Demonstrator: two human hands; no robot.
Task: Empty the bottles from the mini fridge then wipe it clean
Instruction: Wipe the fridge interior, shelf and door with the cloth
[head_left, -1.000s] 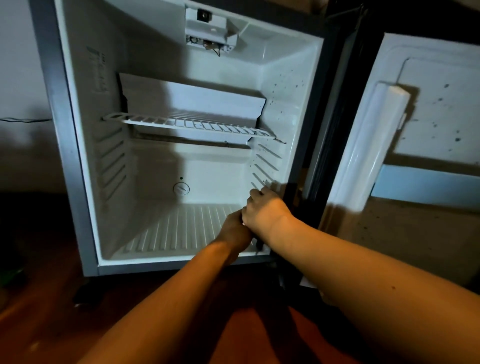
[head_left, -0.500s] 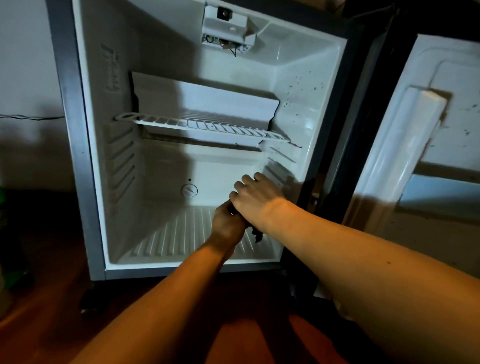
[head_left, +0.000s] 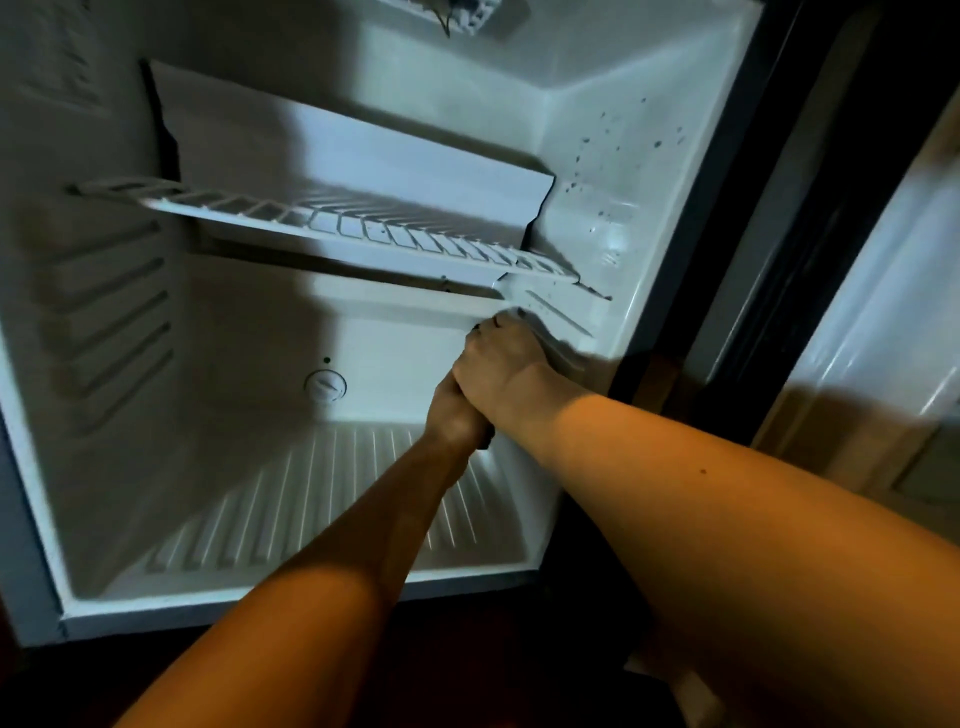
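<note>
The white mini fridge (head_left: 130, 467) stands open with no bottles inside. A wire shelf (head_left: 332, 223) crosses its middle. My right hand (head_left: 511, 364) presses against the lower right inner wall, just under the shelf's right end. My left hand (head_left: 452, 415) is tucked right below and against it. A small dark cloth (head_left: 487, 441) peeks out between the two hands and at my right fingertips; most of it is hidden. Dark specks (head_left: 602, 150) dot the upper right wall.
The fridge door (head_left: 883, 312) hangs open to the right, its white inner lining facing me. A round drain plug (head_left: 325, 387) sits on the back wall. The ribbed fridge floor (head_left: 291, 514) lies below my arms. Dark reddish flooring (head_left: 467, 670) runs in front.
Both hands have moved together from the front right corner of the fridge floor deeper in and up along the right wall. My head has come closer to the fridge.
</note>
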